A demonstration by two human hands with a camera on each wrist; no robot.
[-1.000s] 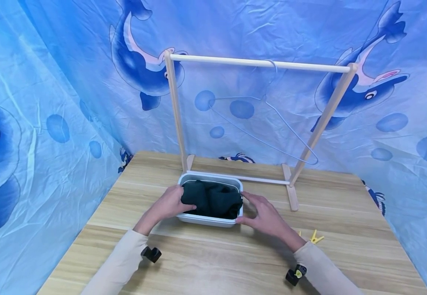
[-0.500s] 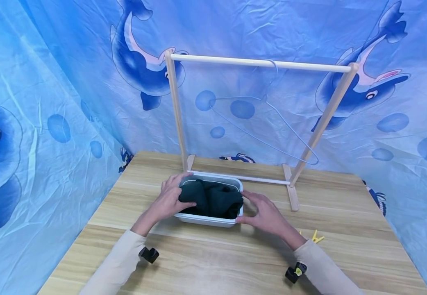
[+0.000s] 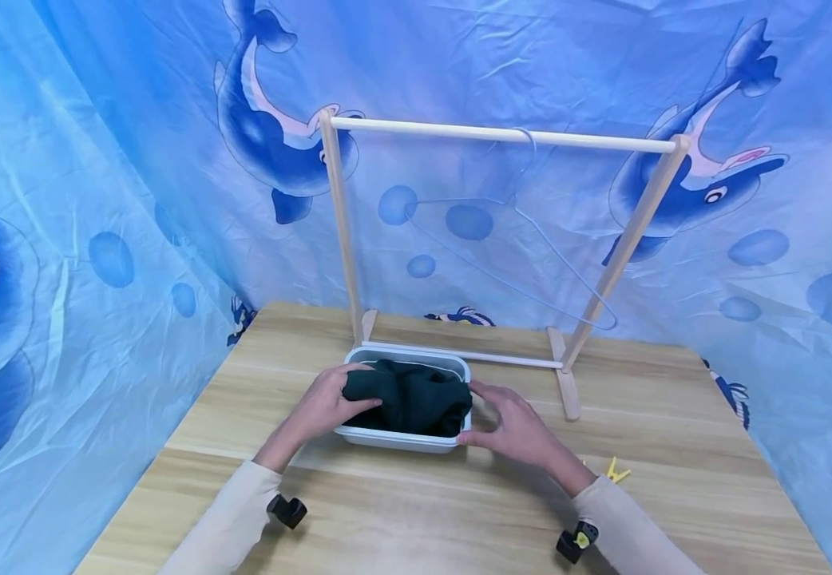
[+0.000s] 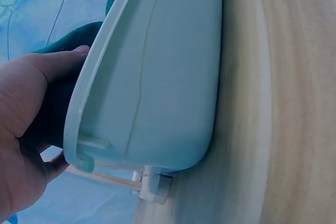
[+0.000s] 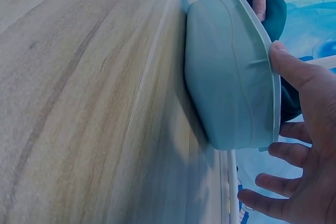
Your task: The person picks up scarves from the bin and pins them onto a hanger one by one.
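Observation:
A pale plastic bin [image 3: 394, 438] stands on the table and holds a bunched dark green cloth [image 3: 423, 399], whose exact kind cannot be made out. At the bin's left end my left hand [image 3: 321, 407] grips the cloth, thumb in front and fingers behind it, partly hidden. In the left wrist view that thumb [image 4: 65, 60] lies along the cloth beside the rim. My right hand [image 3: 517, 427] holds the bin's right end, thumb at the front corner. The right wrist view shows its thumb [image 5: 289, 64] on the rim and the other fingers spread past the end.
Behind the bin stands a wooden clothes rack [image 3: 502, 134] with a wire hanger [image 3: 514, 203] on its top bar. A yellow clothes peg [image 3: 616, 471] lies on the table [image 3: 416, 511] near my right forearm. A dolphin-printed curtain [image 3: 416, 48] surrounds the table.
My left fingers spread to the bin's far left rim, then came back onto the cloth, whose left end sits slightly further left. My right hand stays on the bin. The head view tilted up slightly.

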